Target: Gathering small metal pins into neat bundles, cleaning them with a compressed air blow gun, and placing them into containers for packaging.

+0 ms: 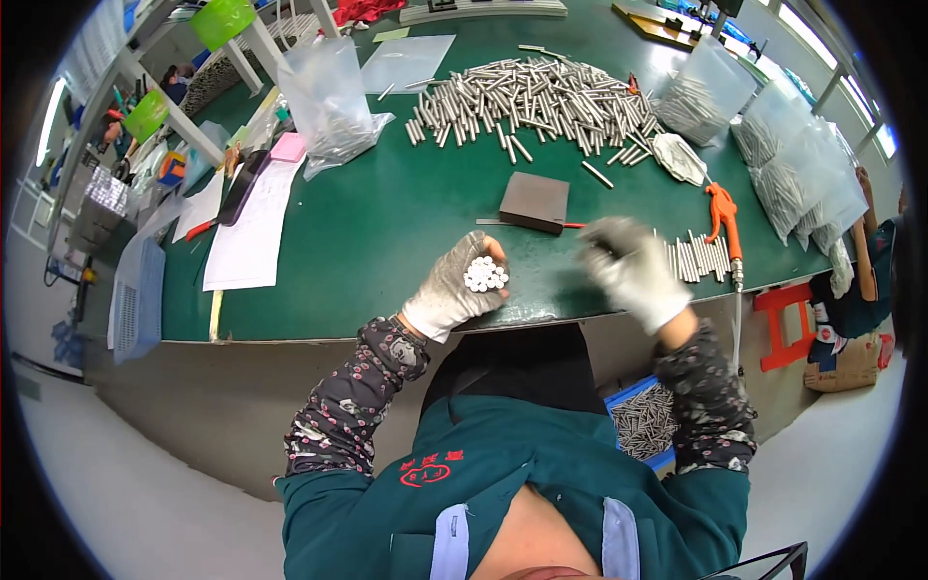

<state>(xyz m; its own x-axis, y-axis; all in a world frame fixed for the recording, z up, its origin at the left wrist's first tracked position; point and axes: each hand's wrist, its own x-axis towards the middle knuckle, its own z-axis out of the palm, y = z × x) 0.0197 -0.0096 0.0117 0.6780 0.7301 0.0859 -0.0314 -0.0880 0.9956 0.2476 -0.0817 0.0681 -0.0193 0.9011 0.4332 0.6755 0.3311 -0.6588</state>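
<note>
In a worn grey-white glove, my left hand (454,288) is closed around a bundle of metal pins (485,275), whose round bright ends point up. My right hand (633,271), gloved too, hovers to the right near the table's front edge. Motion smears its fingers, so whether they hold anything is unclear. Just beyond the hands sits a dark square block (535,201) with a thin red-ended rod beside its base. A row of metal pins (698,258) lies to the right of my right hand. Farther back spreads a big heap of similar pins (541,101).
An orange air gun (721,213) with a hose lies at the right. Clear bags of pins (788,164) stand behind it; another bag (329,106) is at back left. Papers (253,227) lie left. Below the table edge is a blue crate of pins (646,423).
</note>
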